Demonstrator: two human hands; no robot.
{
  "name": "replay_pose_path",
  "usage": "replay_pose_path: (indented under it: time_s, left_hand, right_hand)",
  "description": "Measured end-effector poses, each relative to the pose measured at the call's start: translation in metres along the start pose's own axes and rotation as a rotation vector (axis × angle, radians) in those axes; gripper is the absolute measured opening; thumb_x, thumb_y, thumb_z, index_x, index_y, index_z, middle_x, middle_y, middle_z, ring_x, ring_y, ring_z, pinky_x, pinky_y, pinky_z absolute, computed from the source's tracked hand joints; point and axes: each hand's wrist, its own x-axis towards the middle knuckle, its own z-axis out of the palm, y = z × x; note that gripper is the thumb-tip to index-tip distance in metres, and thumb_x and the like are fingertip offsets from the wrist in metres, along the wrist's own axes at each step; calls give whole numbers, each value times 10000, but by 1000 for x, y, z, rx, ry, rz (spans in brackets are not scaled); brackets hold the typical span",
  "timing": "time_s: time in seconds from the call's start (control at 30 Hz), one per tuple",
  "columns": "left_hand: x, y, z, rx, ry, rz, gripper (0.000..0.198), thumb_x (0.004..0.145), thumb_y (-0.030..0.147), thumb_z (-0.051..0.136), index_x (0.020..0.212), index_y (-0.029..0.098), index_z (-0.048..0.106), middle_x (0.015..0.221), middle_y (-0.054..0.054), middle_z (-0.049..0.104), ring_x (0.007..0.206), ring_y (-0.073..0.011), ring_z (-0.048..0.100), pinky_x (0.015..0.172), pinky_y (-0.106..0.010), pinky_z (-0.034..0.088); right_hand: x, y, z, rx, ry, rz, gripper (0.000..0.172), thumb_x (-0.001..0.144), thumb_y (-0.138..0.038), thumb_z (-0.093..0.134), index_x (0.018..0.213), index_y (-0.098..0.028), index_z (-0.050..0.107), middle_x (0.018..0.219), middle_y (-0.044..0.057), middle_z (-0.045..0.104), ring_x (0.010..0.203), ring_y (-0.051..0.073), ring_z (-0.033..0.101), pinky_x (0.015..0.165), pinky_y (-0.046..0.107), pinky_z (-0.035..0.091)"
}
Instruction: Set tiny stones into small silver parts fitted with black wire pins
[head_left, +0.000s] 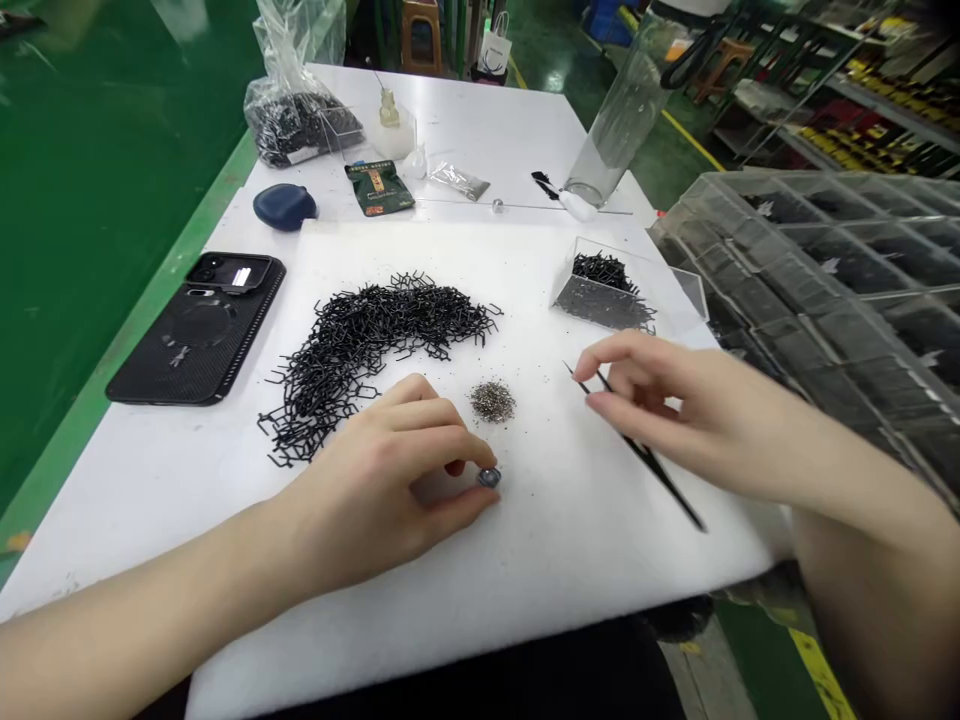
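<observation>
Pinching a metal piece (489,478) below frame centre, left hand (405,450) likely steadies it; right hand (660,400) holds tweezers (667,485) (grains (493,401) near, presumably for reach).

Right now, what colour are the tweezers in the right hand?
The tweezers are black; best seen in the head view.

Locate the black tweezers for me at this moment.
In the head view, the black tweezers are right of centre, held in the right hand, below the clear box and right of the speckled pile.
</observation>
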Motion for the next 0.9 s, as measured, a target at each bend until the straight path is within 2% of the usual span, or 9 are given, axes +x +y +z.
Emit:
replay_pose_path:
  time_s: [0.1,0.17,0.27,0.37,0.53,0.6,0.7,0.77,0.9]
  left_hand:
    - [-1,2,-2,9,-19,-22,76,1080,134,863,1073,210,855,907,9,803,904,-187,657,835,-280,556]
    - [-1,5,-4,46,-50,-83,65,1079,163,870,1049,212,841,929,1,804,921,-192,665,828,-281,559]
    - [-1,9,-7,94,-88,-146,76,1083,195,873,1027,212,825,956,-8,805,921,-194,671,816,-291,564]
    - [1,13,-6,99,-74,-151,29,1097,223,860,1084,211,838,939,-1,786,891,-189,664,773,-296,555]
    - [6,19,-8,73,-118,-148,101,1114,181,754,1101,192,854,882,7,774,841,-185,636,811,-336,574]
    - [7,22,-10,89,-141,-151,146,1118,149,712,1094,185,852,863,14,755,822,-175,626,823,-332,579]
    - [8,25,-13,110,-159,-164,167,1137,127,699,1104,189,851,836,33,739,815,-157,636,830,-303,583]
    - [8,26,-13,115,-166,-168,164,1154,132,700,1111,190,848,823,43,744,806,-145,647,837,-288,586]
    - [10,24,-10,117,-164,-159,178,1166,144,688,1093,180,847,794,48,753,773,-138,656,843,-293,592]
  right_hand:
    - [19,-16,-19,461,91,-70,143,1131,-462,857,1093,-327,884,705,-31,712,612,168,647,562,309,506]
    - [37,-22,-24,762,42,-70,111,1078,-428,916,1000,-349,910,749,-46,815,688,174,775,596,288,581]
    - [59,-15,-14,891,-63,-69,285,928,-615,1008,999,-349,934,900,-22,928,934,265,932,581,287,649]
    - [65,0,6,884,-93,-67,422,873,-698,1068,1043,-333,942,925,29,950,898,280,943,511,269,651]
    - [54,9,23,799,-57,-85,152,1103,-482,944,1037,-348,977,917,32,938,725,183,849,598,264,698]
    - [53,8,22,700,-51,-176,64,1101,-376,942,1079,-379,1002,976,14,932,808,176,852,663,262,705]
    - [52,8,19,536,-36,-304,134,1090,-292,934,1111,-397,1014,1080,-9,932,938,160,859,797,251,717]
    - [52,9,18,482,-28,-309,109,1088,-309,937,1111,-381,1016,1097,-9,948,966,166,875,851,261,732]
    - [51,9,24,466,-5,-206,59,992,-317,1027,1026,-360,1005,1028,-14,960,946,202,913,822,277,773]
